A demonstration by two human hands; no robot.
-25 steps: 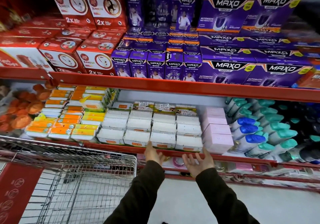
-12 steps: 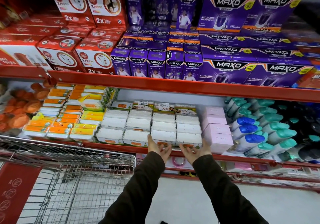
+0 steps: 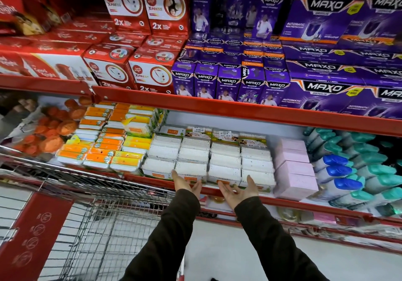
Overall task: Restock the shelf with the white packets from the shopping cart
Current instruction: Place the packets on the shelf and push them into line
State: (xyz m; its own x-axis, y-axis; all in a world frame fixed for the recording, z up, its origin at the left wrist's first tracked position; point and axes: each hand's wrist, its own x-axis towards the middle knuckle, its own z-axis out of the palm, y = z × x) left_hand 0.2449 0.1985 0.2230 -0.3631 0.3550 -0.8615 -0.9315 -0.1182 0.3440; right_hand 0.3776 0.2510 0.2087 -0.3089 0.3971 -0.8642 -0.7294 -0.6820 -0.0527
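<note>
Several rows of white packets (image 3: 208, 159) lie stacked on the middle shelf (image 3: 239, 112), between orange-and-yellow packs and pink boxes. My left hand (image 3: 185, 183) is open, palm turned inward, at the front of the second white row. My right hand (image 3: 238, 190) is open, palm up, just below the front packets of the third and fourth rows. Neither hand holds a packet. The wire shopping cart (image 3: 93, 215) stands at the lower left; I see no white packets in the part of its basket that shows.
Orange-and-yellow packs (image 3: 108, 146) sit left of the white packets, pink boxes (image 3: 293, 167) right, then blue and teal capped bottles (image 3: 352, 172). Red boxes (image 3: 130, 41) and purple Maxo boxes (image 3: 282, 63) fill the upper shelf. The red shelf lip (image 3: 282, 202) runs below my hands.
Both hands first pushed up against the front white packets, then drew back a little and spread apart. The view has shifted right and closer to the shelf.
</note>
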